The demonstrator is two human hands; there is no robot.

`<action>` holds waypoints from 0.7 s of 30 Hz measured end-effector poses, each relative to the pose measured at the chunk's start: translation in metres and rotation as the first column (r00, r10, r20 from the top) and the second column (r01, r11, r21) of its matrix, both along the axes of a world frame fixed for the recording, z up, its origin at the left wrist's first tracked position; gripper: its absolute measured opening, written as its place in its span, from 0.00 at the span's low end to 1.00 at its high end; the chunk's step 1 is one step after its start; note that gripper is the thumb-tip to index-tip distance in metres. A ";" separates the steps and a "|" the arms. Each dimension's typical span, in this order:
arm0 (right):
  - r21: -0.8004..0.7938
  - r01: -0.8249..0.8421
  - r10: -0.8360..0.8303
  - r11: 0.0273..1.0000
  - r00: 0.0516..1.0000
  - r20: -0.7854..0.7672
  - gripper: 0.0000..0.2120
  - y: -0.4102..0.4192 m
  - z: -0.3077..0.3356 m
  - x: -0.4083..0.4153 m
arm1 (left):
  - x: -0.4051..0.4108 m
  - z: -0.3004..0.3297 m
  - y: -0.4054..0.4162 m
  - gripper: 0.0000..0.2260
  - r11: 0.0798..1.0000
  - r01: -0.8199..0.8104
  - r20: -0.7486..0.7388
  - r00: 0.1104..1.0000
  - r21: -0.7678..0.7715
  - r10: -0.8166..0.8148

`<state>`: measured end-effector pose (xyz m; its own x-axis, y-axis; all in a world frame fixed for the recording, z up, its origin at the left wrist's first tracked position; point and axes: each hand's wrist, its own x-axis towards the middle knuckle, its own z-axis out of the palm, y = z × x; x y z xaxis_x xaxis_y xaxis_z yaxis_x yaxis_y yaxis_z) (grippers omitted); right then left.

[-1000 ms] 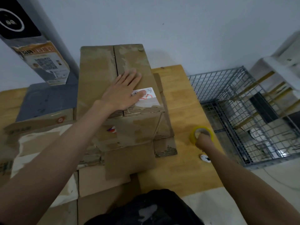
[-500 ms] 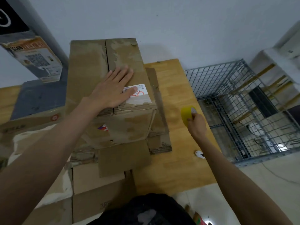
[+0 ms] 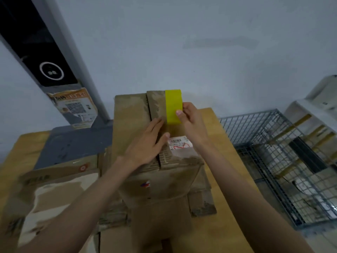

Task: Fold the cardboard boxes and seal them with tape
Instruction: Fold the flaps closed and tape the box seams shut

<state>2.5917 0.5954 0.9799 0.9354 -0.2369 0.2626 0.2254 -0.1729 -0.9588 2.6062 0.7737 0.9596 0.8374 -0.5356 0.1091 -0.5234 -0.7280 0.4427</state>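
We see the box (image 3: 131, 121) upright on the table, worn brown cardboard w/ pale scuffed patches. Its two top flaps are folded shut, meeting at a centre seam that runs away from us. A white label (image 3: 179, 144) w/ barcode and red marks sits on the right flap near the front edge. A small sticker shows on the front face. Loose flaps hang at its base. The tape (image 3: 173, 106), a yellow roll, stands on edge over the right flap, beside the seam, toward the far end. More flat boxes (image 3: 54, 181) lie to the left, partly under it.
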 end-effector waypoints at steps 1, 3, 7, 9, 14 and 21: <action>-0.001 -0.026 0.026 1.000 1.000 -0.003 0.08 0.007 -0.003 0.004 | 0.001 0.000 0.004 0.28 0.990 -0.070 -0.028 0.997 -0.125 0.067; -0.011 -0.057 0.057 0.998 0.998 0.002 0.08 0.015 -0.007 0.008 | 0.006 0.004 0.012 0.24 0.929 -0.182 -0.094 0.983 -0.323 0.160; -0.084 -0.091 0.091 0.992 0.996 -0.003 0.16 0.015 -0.007 0.014 | 0.028 0.024 0.023 0.23 0.873 -0.210 -0.075 0.977 -0.440 0.198; -0.106 -0.102 0.100 0.989 0.995 -0.024 0.18 0.012 -0.006 0.015 | 0.044 0.037 0.025 0.22 0.888 -0.100 0.024 0.992 -0.449 0.124; -0.150 -0.145 0.148 0.978 0.989 0.006 0.14 0.012 -0.003 0.011 | 0.071 0.058 0.009 0.22 0.955 0.111 0.127 0.989 -0.277 -0.078; -0.173 -0.182 0.190 0.968 0.981 0.031 0.11 0.007 0.000 0.011 | 0.072 0.069 0.000 0.11 0.926 0.253 0.290 0.942 -0.282 -0.169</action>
<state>2.6026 0.6027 0.9795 0.9444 -0.0085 0.3288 0.3132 -0.2823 -0.9068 2.6780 0.7735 1.0287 0.6290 -0.6006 0.4936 -0.7751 -0.4353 0.4580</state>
